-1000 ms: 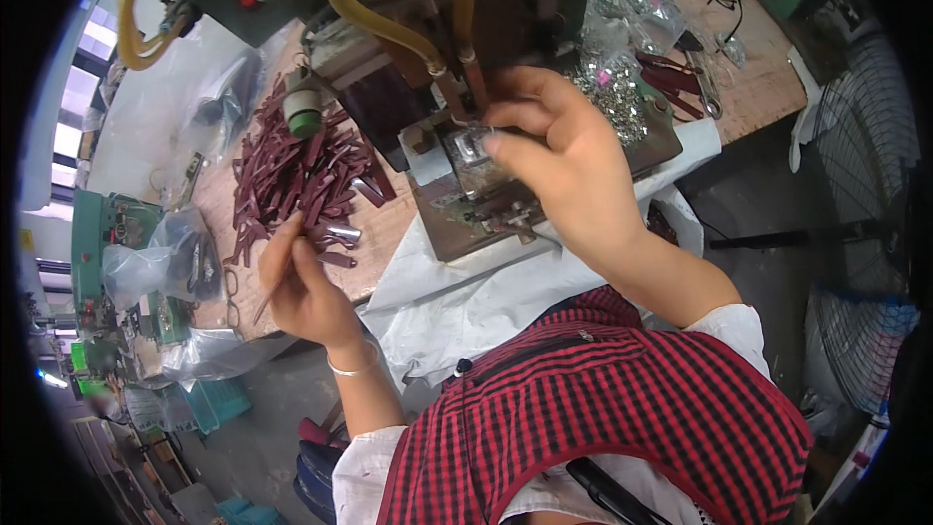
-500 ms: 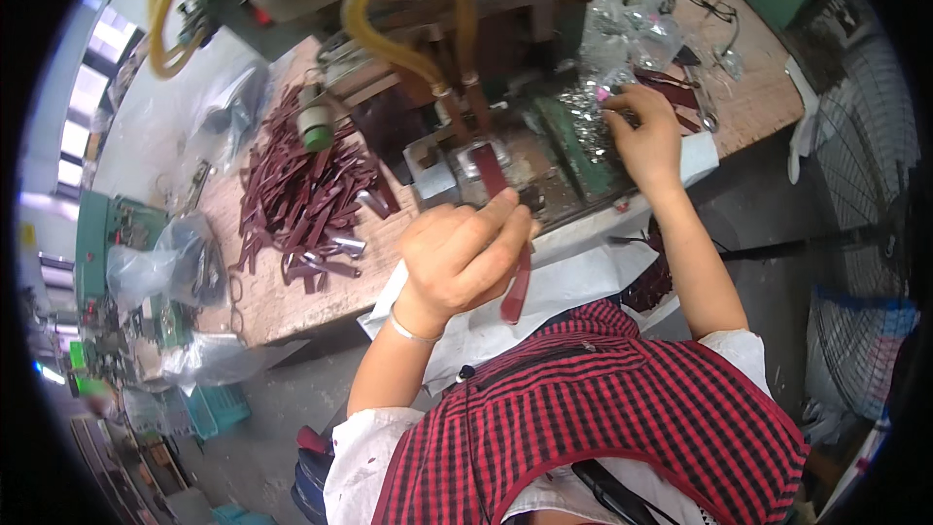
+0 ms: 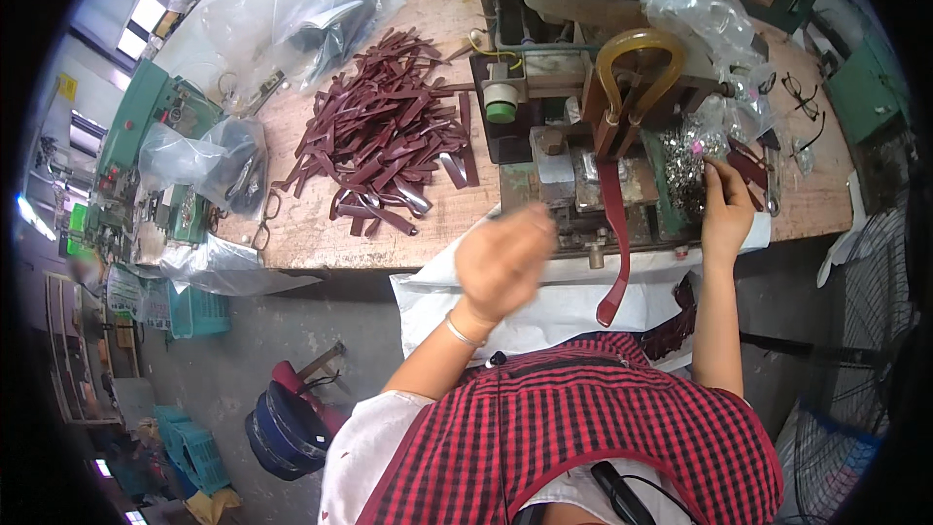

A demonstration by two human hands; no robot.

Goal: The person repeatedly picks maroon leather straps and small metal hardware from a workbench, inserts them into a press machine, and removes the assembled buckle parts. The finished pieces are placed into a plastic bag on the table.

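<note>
A maroon strip (image 3: 614,233), flat and smooth with a slight sheen, hangs from the press (image 3: 617,131). Its upper end sits beneath the brown metal head; its lower part drops past the desk (image 3: 306,251) edge, bending leftward to a rounded tip over a crinkled white sheet (image 3: 544,303). The left hand (image 3: 507,261), blurred, hovers to the strip's left, apart from it, fingers curled; whether its grip is spread or pressed together I cannot tell. A thin, shiny bracelet (image 3: 465,331) rings that wrist. The right hand (image 3: 727,214) has its fingertips at the near right edge of a heap of small, glittering metal bits (image 3: 683,170); its grip is partly bent inward, and whether it pinches a bit cannot be made out.

A glossy amber hose (image 3: 604,63) loops into the head. Left of the press, a tangled pile (image 3: 384,131) of narrow maroon strips lies on the wood-grained desk, several pieces near its front edge catching silvery light. A wrinkled clear bag (image 3: 180,154) slumps farther left.
</note>
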